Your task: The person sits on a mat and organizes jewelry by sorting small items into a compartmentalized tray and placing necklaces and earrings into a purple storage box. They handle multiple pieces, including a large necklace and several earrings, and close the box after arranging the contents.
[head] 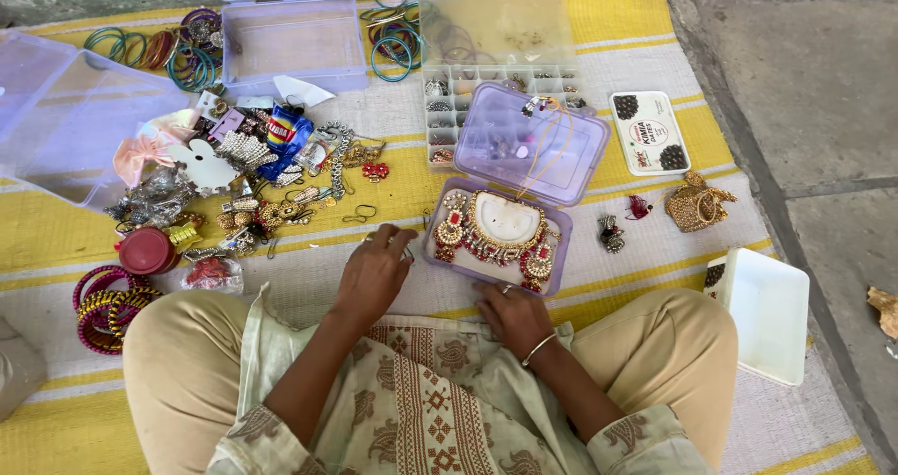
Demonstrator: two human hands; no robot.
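While the left hand (374, 267) rests with curled, empty fingers at centre frame, the right hand (510, 311), fingers flat, should steady the box (440, 255) by its near edge.

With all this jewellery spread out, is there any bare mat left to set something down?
Yes. Bare mat lies right of the open lilac necklace box, before the white tray. Another strip runs under the jewellery pile, beside the left hand. The pile and the bangles are crowded. The right hand rests by the box's near edge.

Jewellery heap (253, 180) crowds left; mat (645, 279) right seems open.
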